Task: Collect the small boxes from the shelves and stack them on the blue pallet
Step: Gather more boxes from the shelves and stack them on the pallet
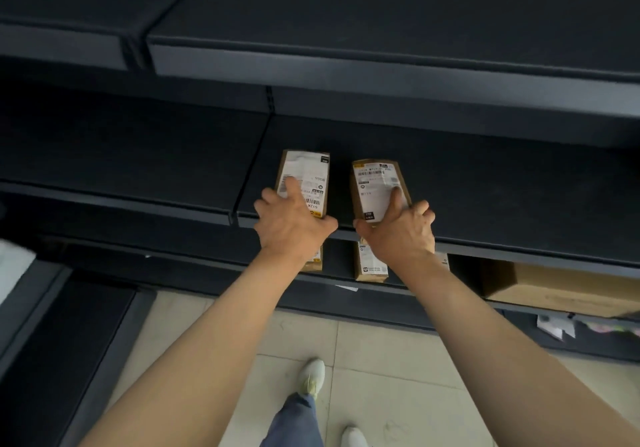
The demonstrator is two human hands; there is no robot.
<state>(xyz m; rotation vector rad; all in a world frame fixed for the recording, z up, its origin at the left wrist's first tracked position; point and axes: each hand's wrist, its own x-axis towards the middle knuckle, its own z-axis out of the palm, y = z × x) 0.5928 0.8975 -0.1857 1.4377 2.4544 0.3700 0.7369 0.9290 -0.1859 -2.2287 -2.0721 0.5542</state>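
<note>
Two small boxes lie flat and side by side on a dark shelf [485, 187], near its front edge, a narrow gap of bare shelf between them. The left box [306, 173] and the right box [375, 183] are both brown card with a white printed label on top. The left hand [291, 226] grips the near end of the left box: one finger [293, 187] lies along the label, the thumb [329, 223] hooks round the near right corner, and the other fingers curl down over the left edge. The right hand [398, 230] holds the right box the same way, mirrored, with one finger [398, 197] on the label, the thumb [360, 229] at the near left corner and the remaining fingers bent over the right edge. How far either box is lifted off the shelf is hard to judge from this angle. Below the fingers, on the next shelf down, a third labelled box [370, 268] shows between the wrists; another one [317, 263] is mostly hidden behind the left wrist. Farther right of the right-hand fingers sits a larger carton [561, 289]. Above the fingers an upper shelf [381, 65] overhangs. Beneath the forearms are a tiled floor [398, 360] and a pale shoe [311, 375].
</note>
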